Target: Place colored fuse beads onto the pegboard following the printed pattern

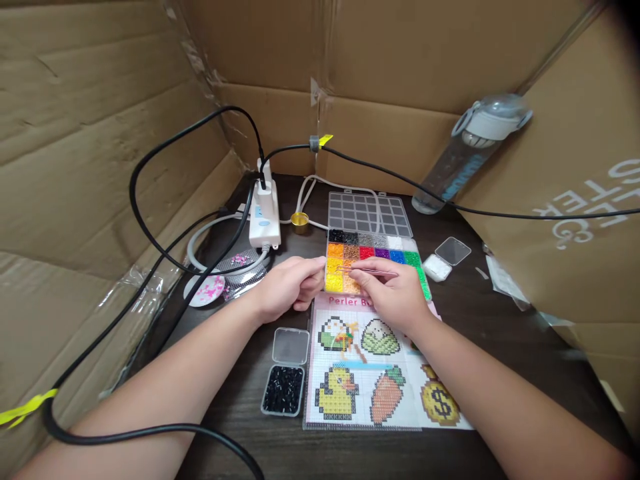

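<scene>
On a dark wood-grain tabletop (475, 307) between brown cardboard walls (395, 53), two bare hands work at a clear plastic, many-compartment bead case (334, 293), its gridded transparent lid (367, 212) folded back on the far side. Right hand (393, 288): thumb and fingers pinched together on slim pink metallic tweezers (373, 271), tips pointing left above the yellow and orange beads; whether they grip a bead is too small to tell. Left hand (293, 288): loosely curled at the left edge of the case, fingers folded inward; whether it holds anything cannot be told. Just in front of the case: a printed white sheet of pixel patterns (407, 400), with duck and carrot in view and the right forearm across part of it. Beside the sheet, left: a small hinged clear plastic box (291, 347) of black beads (283, 390). Behind the left hand: a white power strip (265, 230). Far right: a tilted, transparent grey-lidded bottle (465, 153)
</scene>
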Tool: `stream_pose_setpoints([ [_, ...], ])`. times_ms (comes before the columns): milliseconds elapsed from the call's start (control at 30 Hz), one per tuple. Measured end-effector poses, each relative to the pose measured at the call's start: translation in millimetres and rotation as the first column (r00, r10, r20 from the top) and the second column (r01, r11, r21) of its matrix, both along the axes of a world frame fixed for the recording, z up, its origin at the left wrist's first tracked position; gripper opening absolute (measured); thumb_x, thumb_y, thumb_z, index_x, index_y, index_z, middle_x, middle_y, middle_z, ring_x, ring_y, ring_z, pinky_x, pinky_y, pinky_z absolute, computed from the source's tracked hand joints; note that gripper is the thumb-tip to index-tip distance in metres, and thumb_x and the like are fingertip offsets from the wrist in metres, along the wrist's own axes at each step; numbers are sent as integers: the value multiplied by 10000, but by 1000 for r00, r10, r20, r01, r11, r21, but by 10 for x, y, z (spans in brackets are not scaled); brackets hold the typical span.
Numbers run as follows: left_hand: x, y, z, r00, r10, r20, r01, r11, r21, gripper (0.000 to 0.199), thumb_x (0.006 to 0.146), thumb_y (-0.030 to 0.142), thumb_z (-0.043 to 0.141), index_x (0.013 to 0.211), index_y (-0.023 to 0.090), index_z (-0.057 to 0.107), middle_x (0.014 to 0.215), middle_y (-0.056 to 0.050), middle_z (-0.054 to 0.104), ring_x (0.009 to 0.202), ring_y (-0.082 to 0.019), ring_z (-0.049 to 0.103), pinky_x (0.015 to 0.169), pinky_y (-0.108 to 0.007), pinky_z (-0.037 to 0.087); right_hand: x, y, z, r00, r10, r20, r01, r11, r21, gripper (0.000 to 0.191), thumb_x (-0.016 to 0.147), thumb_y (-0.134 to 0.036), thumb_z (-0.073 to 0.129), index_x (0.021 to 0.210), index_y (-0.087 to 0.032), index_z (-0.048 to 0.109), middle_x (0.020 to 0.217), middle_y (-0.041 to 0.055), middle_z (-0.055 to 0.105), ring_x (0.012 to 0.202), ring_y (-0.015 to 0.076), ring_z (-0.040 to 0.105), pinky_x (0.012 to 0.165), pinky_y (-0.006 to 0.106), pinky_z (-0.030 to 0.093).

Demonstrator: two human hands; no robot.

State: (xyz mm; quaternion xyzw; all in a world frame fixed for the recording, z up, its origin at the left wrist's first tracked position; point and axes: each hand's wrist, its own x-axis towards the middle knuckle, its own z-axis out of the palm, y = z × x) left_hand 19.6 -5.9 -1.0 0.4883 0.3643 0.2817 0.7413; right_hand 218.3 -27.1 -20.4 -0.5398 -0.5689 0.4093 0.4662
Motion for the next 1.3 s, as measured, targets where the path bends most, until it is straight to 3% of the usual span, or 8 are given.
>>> stream_pose_setpoints([
  [333,7,7,-20,1000,-9,-23,10,999,42,512,975,375,419,523,210,244,506,63,197,450,-80,186,420,-222,186,-11,6,23,993,-15,-117,0,991,-132,180,761,-307,729,852,-152,744,565,-11,630,442,102,563,444,274,490],
  [1100,12,1,-19,999,-15,-29,17,999,45,513,978,356,412,512,205,259,500,62,198,446,-80,178,421,-225,183,-18,-1,46,990,-44,-133,18,980,-196,180,738,-312,756,817,-151,758,543,7,663,445,112,603,439,252,528],
  [1300,10,5,-19,1000,-12,-27,13,999,34,517,972,368,431,517,206,246,504,62,194,449,-81,181,422,-224,184,21,-8,60,980,-62,-188,36,990,-138,190,749,-319,774,820,-144,755,561,18,672,473,119,606,442,255,523],
])
